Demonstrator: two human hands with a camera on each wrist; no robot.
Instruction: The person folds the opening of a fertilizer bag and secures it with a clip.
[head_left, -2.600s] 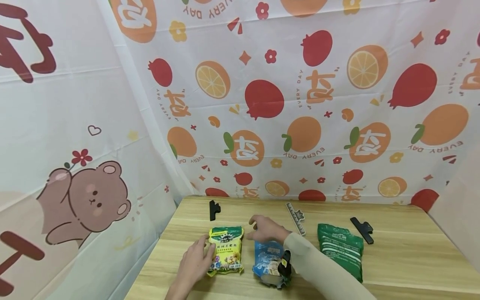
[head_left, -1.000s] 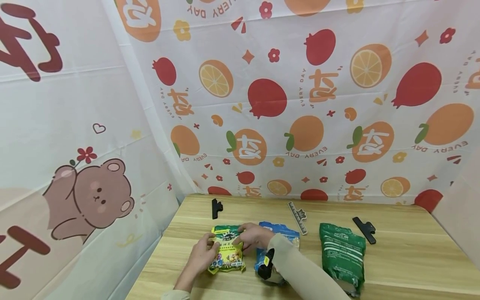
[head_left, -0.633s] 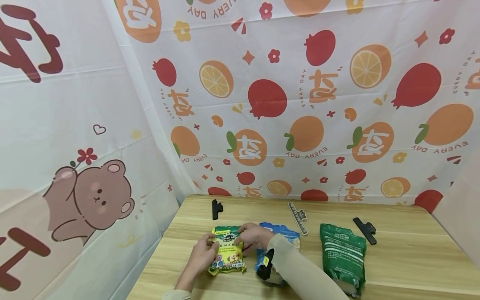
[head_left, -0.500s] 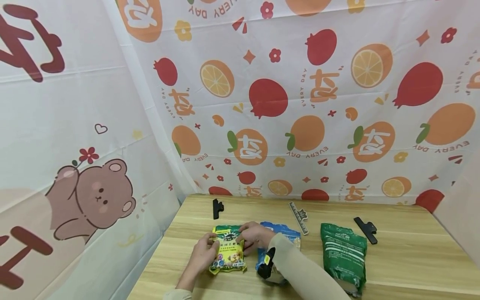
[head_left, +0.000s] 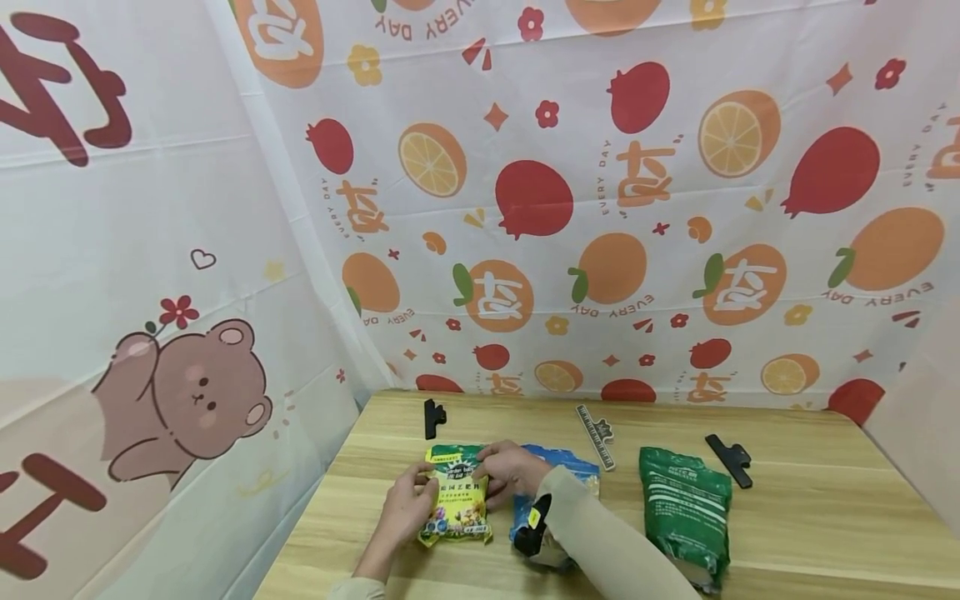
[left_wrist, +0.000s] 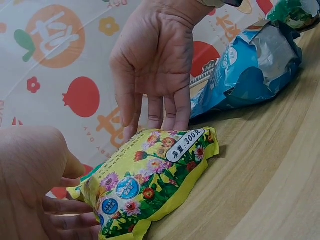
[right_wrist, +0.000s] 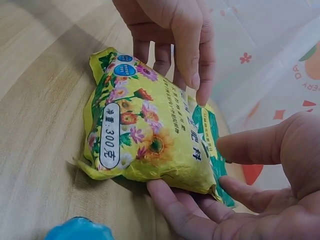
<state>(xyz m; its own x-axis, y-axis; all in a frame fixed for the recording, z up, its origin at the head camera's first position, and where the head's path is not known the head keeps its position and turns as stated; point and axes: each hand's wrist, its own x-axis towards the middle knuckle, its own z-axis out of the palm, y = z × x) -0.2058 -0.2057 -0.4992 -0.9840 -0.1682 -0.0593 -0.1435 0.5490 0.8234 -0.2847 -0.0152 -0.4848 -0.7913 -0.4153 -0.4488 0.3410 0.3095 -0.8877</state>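
A small yellow and green bag of garden fertilizer [head_left: 459, 498], printed with flowers and marked 300 grams, lies between my two hands. My left hand [head_left: 407, 510] holds its left edge, thumb on the printed face and fingers at the side. On the opposite edge, my right hand [head_left: 517, 468] grips the bag near its top; the right wrist view shows fingers [right_wrist: 185, 215] reaching under it. The green top end of the bag [left_wrist: 137, 187] is mostly hidden in the left wrist view.
Partly behind my right forearm is a crumpled blue bag [head_left: 561, 461]. Further right lies a dark green bag [head_left: 686, 517]. Along the back of the wooden table [head_left: 510, 417] sit a black clip [head_left: 431, 419], a ruler-like clip [head_left: 596, 437] and another black clip [head_left: 729, 461].
My right hand has moved left from above the blue bag to the fertilizer bag's right edge. My left hand has shifted slightly right, and lately the bag's top has risen a little.
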